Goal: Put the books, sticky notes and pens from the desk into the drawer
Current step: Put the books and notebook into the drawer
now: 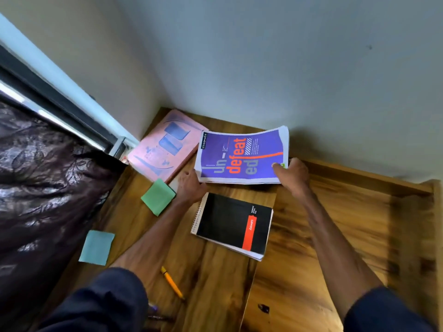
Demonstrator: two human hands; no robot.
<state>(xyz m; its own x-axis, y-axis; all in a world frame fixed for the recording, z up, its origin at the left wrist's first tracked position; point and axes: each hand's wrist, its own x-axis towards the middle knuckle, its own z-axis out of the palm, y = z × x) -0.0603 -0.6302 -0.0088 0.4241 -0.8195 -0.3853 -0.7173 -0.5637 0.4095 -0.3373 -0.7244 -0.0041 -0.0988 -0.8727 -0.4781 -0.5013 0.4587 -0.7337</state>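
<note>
Purple notebook (241, 156): black corner tag reads "classmate"; cover title reads "Un-defeated" in white, orange and grey letters. Smaller print beside the title is illegible. Black spiral pad (233, 222): red band and small white lettering, both too blurred to read.

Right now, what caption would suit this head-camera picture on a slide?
Both hands, left and right, hold a purple notebook above a wooden desk.

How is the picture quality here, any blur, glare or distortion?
Head view: wide-angle bending curves the window frame and walls; the purple notebook title reads sharp; both sleeves at the bottom are soft; bright glare streaks the window; the notebook casts a soft shadow on the wall.
</note>
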